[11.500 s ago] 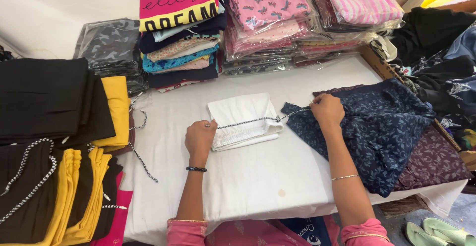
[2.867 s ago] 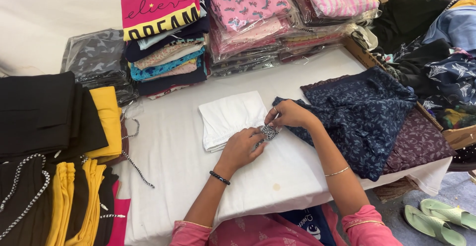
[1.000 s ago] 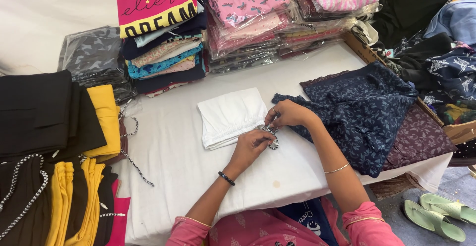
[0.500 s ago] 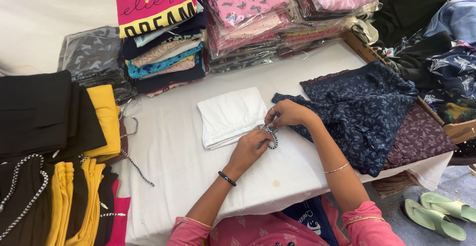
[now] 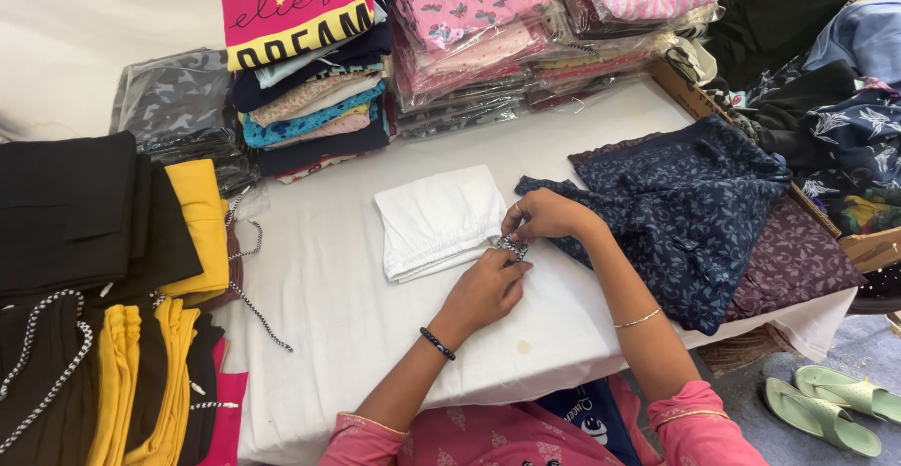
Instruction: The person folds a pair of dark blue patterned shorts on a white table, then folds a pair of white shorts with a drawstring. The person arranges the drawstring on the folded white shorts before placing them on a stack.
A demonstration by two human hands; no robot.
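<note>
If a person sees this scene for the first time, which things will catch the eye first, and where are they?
In the middle of the white table, the left hand and right hand meet on a black-and-white cord at the edge of a folded white garment. Behind them stands a pile of folded clothes topped by a pink and yellow shirt. Dark blue patterned fabric lies to the right.

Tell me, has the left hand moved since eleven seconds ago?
Yes. The left hand has shifted from the folded white garment's lower left corner to its lower right corner, meeting the right hand at the cord.
</note>
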